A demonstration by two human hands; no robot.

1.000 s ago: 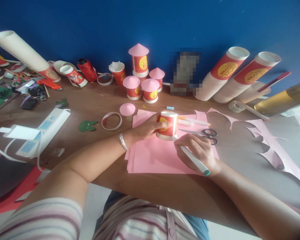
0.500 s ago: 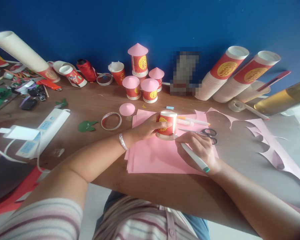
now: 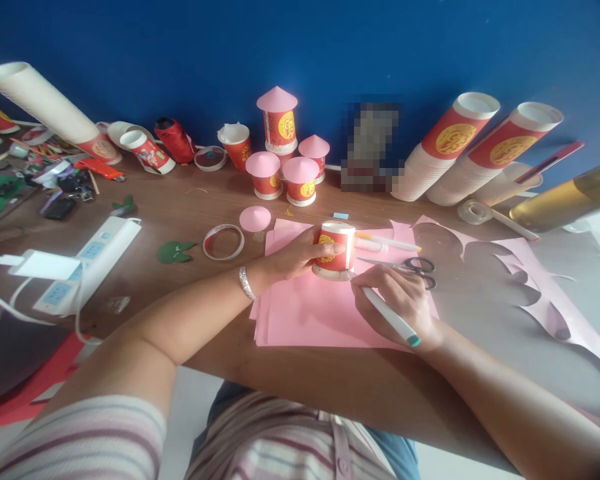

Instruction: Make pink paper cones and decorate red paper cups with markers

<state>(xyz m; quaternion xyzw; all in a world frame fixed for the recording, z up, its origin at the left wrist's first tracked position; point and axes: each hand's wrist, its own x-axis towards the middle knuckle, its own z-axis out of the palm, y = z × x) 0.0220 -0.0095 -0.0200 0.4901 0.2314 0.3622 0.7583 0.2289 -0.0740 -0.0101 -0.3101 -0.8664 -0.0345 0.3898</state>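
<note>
My left hand is closed around a short red paper cup with a gold emblem and a white rim band at its base. In my right hand is a white marker with a green end, its tip at the lower edge of the cup. Both hands are over a stack of pink paper. Scissors with dark handles lie just beyond my right hand, beside an orange-and-white pen.
Several red cups with pink cone roofs stand at the back. Stacked paper cups lean on the blue wall at right, near cut pink scraps. A cut cup ring, pink cone and power strip lie left.
Hardly anything differs. The whole view has shifted very slightly, while both hands keep the same hold on the cup and the marker.
</note>
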